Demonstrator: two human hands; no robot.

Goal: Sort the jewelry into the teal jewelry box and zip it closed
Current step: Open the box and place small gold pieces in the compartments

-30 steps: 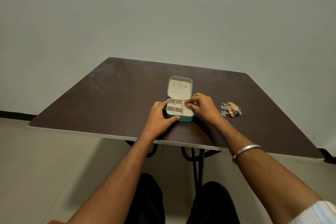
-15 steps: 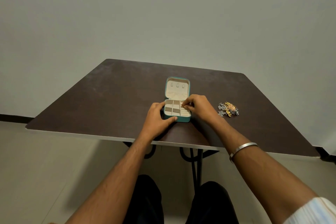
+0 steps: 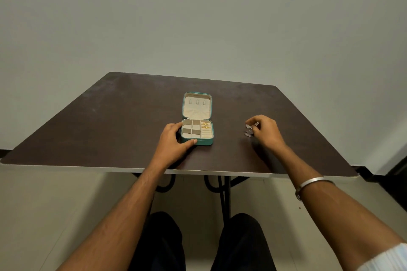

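Observation:
The teal jewelry box (image 3: 207,142) lies open in the middle of the dark table (image 3: 110,121), its cream lid flat behind the tray. Two gold rings (image 3: 205,125) sit in the tray's right-hand ring rolls. My left hand (image 3: 175,143) grips the box's left front corner. To the right, my right hand (image 3: 265,131) curls over a small pile of silver jewelry (image 3: 248,130), fingertips pinched at one piece. Most of the pile is hidden under that hand.
The table's front edge (image 3: 154,169) runs just in front of my wrists. A silver bangle (image 3: 312,183) circles my right forearm. My knees and the table's black legs (image 3: 222,193) show below the edge. A plain wall stands behind.
My right hand has left the box's ring rolls and moved right to the silver jewelry pile. Two gold rings now show in the tray. My left hand has stayed on the box.

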